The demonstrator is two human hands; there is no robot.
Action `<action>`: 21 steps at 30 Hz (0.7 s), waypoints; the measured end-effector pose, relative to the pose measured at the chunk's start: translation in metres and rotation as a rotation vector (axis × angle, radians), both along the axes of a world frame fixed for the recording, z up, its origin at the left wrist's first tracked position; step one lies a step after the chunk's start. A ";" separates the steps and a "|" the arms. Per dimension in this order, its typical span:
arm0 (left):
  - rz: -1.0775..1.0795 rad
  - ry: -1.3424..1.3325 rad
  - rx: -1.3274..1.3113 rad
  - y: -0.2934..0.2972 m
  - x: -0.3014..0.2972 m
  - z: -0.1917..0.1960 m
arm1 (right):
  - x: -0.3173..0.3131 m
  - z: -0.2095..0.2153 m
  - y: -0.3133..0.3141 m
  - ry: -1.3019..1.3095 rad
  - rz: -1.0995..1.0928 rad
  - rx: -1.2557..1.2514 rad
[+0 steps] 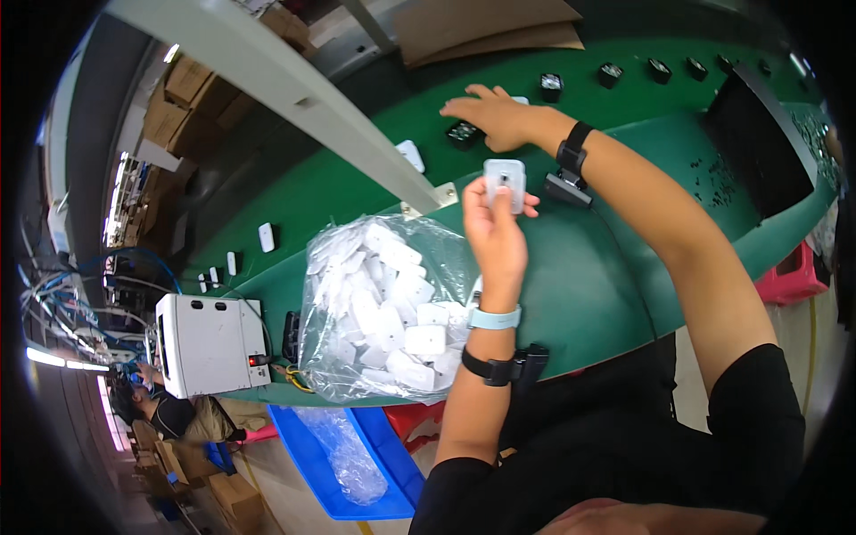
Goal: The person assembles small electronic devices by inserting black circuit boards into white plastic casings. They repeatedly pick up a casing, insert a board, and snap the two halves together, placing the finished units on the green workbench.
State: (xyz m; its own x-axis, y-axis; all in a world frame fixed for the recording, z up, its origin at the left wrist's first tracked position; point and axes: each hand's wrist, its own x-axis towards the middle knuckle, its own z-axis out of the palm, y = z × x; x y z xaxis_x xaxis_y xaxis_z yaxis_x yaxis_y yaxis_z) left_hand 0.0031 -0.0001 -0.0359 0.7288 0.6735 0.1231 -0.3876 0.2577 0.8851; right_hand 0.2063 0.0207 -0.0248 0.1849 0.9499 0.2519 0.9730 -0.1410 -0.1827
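Observation:
My left hand (495,234) holds a small white square plastic part (505,181) up by its lower edge, above the green belt (571,285). My right hand (492,116) reaches farther out and rests on a small black part (464,134) on the belt. A clear plastic bag (383,308) filled with several white square parts sits just left of my left hand. Both wrists carry black straps; the left also has a pale blue band.
A row of black parts (609,74) runs along the belt's far side, white parts (266,236) to the left. A grey metal beam (294,94) crosses above. A white box (209,343), blue bin (357,464), black tray (758,134), cardboard boxes and another person (160,410) stand around.

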 end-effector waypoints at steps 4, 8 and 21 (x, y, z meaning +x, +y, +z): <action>0.086 0.008 0.028 -0.007 0.004 0.000 | -0.006 0.013 0.012 -0.075 0.002 -0.133; 0.120 0.006 -0.021 -0.002 -0.001 0.003 | -0.018 0.023 -0.033 0.508 -0.087 0.235; -0.329 0.071 -0.211 -0.005 0.001 0.007 | -0.063 0.003 -0.172 1.797 -0.038 0.501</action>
